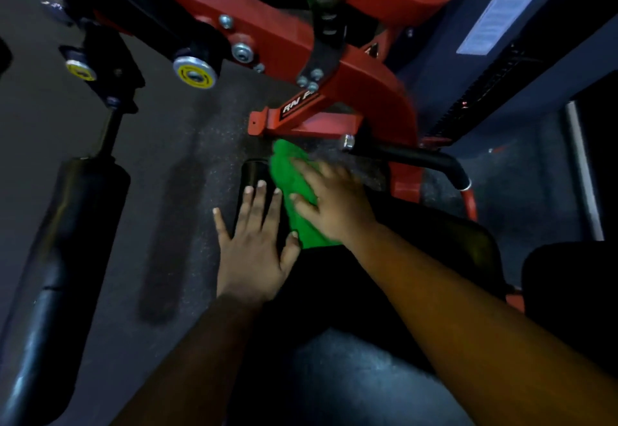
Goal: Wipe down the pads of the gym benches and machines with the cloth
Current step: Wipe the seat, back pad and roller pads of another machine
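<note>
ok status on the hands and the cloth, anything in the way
Left hand flat on black pad, fingers straight. Right hand pressing green cloth onto pad. Red frame close ahead of cloth.

Two hands (254, 251), one green cloth (294, 188), two yellow-capped knobs (195, 72).

left grip (249, 251): bare, no sleeve | right grip (334, 204): bare, no sleeve
</note>
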The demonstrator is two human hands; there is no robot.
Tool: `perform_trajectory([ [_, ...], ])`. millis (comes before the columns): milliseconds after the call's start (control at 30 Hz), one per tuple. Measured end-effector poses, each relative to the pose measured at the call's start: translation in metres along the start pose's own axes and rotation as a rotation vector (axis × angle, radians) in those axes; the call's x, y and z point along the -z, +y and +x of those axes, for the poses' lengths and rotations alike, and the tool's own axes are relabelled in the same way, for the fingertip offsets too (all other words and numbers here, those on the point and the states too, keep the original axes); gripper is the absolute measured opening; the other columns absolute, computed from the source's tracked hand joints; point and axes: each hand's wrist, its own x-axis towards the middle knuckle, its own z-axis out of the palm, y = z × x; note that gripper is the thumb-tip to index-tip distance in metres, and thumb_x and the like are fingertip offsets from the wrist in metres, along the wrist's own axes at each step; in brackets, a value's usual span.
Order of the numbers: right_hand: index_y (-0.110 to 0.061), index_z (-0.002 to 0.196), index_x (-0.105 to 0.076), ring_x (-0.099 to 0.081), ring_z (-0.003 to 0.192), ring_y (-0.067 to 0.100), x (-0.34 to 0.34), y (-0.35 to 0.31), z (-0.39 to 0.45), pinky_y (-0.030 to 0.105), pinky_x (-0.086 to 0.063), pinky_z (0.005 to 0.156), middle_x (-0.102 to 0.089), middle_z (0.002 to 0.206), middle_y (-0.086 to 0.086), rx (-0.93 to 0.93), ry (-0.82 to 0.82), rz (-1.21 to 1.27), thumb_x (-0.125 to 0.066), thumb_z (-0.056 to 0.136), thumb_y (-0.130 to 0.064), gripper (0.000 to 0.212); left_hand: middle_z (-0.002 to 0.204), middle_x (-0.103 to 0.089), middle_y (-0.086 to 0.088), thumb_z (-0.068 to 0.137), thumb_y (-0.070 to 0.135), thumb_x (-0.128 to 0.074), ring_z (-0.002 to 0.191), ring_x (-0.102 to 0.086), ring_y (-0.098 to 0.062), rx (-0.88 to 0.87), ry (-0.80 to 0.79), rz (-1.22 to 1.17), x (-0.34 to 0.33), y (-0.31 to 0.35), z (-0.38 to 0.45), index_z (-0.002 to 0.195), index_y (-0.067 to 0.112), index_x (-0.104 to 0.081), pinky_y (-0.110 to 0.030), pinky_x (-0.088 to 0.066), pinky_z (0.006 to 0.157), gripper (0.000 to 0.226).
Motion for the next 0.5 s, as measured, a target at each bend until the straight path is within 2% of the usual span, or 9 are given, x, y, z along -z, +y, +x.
perform_trajectory([
  [67,-0.035,0.151,-0.041,-0.054,0.122,0.036,0.001,0.048,-0.029,0.048,-0.045,0.100,-0.055,0.140,0.006,-0.145,-0.039,0.000,-0.031,0.087,-0.068,0.073,0.170,-0.013,-0.002,0.093,0.050,-0.036,0.157,-0.004,-0.017,-0.079,-0.027,0.029,0.001,0.001,0.000,0.159,0.021,-0.028,-0.065,0.000,0.122,0.073],
  [133,-0.032,0.151,-0.041,-0.046,0.132,0.037,0.007,0.089,-0.064,0.049,-0.037,0.106,-0.049,0.147,0.007,-0.322,-0.060,0.015,-0.027,0.087,-0.069,0.075,0.169,-0.018,-0.003,0.091,0.048,-0.039,0.157,-0.009,-0.018,-0.160,-0.041,0.036,0.002,0.002,0.001,0.158,0.018,-0.032,-0.063,-0.004,0.123,0.073],
  [200,-0.030,0.151,-0.041,-0.037,0.141,0.036,0.009,0.092,-0.076,0.053,-0.028,0.113,-0.043,0.152,0.007,-0.447,-0.046,0.007,-0.027,0.086,-0.066,0.075,0.167,-0.022,-0.003,0.091,0.047,-0.040,0.157,-0.012,-0.019,-0.213,-0.054,0.057,0.002,0.001,0.002,0.157,0.016,-0.034,-0.062,-0.007,0.123,0.073],
  [267,-0.033,0.150,-0.041,-0.031,0.144,0.036,0.004,0.059,-0.061,0.058,-0.023,0.116,-0.041,0.154,0.007,-0.554,-0.065,-0.012,-0.028,0.083,-0.062,0.075,0.167,-0.022,-0.004,0.091,0.047,-0.041,0.157,-0.012,-0.020,-0.242,-0.082,0.092,0.002,0.003,0.005,0.158,0.017,-0.032,-0.062,-0.008,0.123,0.074],
  [367,-0.035,0.148,-0.044,-0.033,0.142,0.036,0.001,0.013,-0.044,0.062,-0.026,0.114,-0.046,0.151,0.002,-0.520,-0.036,0.079,-0.027,0.084,-0.062,0.072,0.167,-0.024,-0.005,0.091,0.047,-0.040,0.156,-0.013,-0.022,-0.294,-0.116,0.164,0.003,0.005,0.005,0.158,0.017,-0.032,-0.063,-0.009,0.122,0.074],
  [500,-0.040,0.154,-0.033,-0.030,0.146,0.031,0.009,0.061,-0.076,0.058,-0.029,0.114,-0.035,0.161,-0.001,-0.353,-0.108,0.034,-0.025,0.091,-0.062,0.068,0.168,-0.020,-0.003,0.091,0.049,-0.040,0.157,-0.010,-0.021,-0.292,-0.116,0.166,0.004,0.003,0.006,0.158,0.017,-0.031,-0.061,-0.005,0.123,0.075],
])
